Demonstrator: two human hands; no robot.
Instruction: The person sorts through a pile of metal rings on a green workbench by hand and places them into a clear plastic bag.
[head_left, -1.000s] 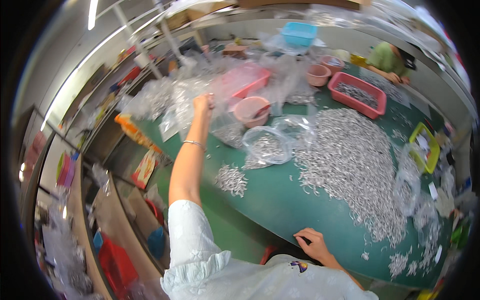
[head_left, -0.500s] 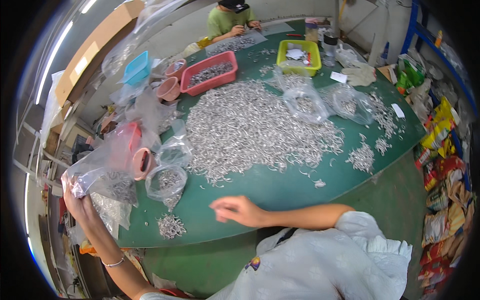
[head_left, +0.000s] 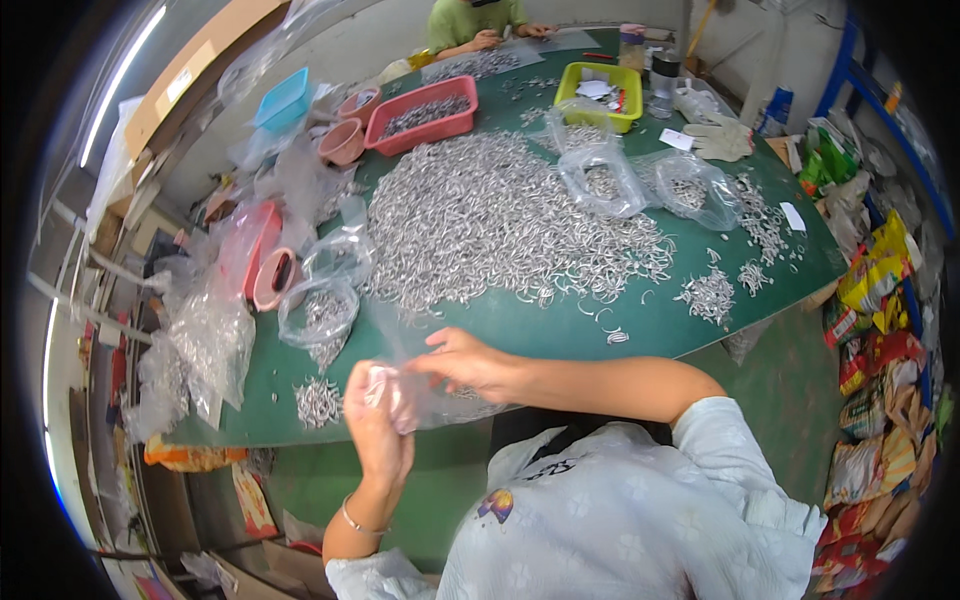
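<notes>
A clear plastic bag (head_left: 440, 408) hangs between my hands in front of me, with small metal pieces showing in its lower part. My left hand (head_left: 376, 425) is closed around its bunched, pinkish-looking top. From the right, my right hand (head_left: 470, 362) reaches across to the bag, its fingertips on the film beside my left hand; motion blurs the fingers a little. Beyond them spreads a large heap of small curved silvery metal pieces (head_left: 500, 220). An open clear bag of such pieces (head_left: 322, 315) sits left of the heap, with a small pile (head_left: 318, 402) nearer me.
Red tray (head_left: 420, 115) and yellow-green basket (head_left: 598, 95) stand at the far side of the green table (head_left: 560, 335). Open bags (head_left: 690, 190) lie at right. Pink cups (head_left: 273, 278) and loose plastic bags (head_left: 205, 335) crowd the left. A co-worker (head_left: 475, 25) sits opposite.
My left hand has brought the bag from the far left to in front of me. The right hand, free before, now meets it. The view has shifted slightly.
</notes>
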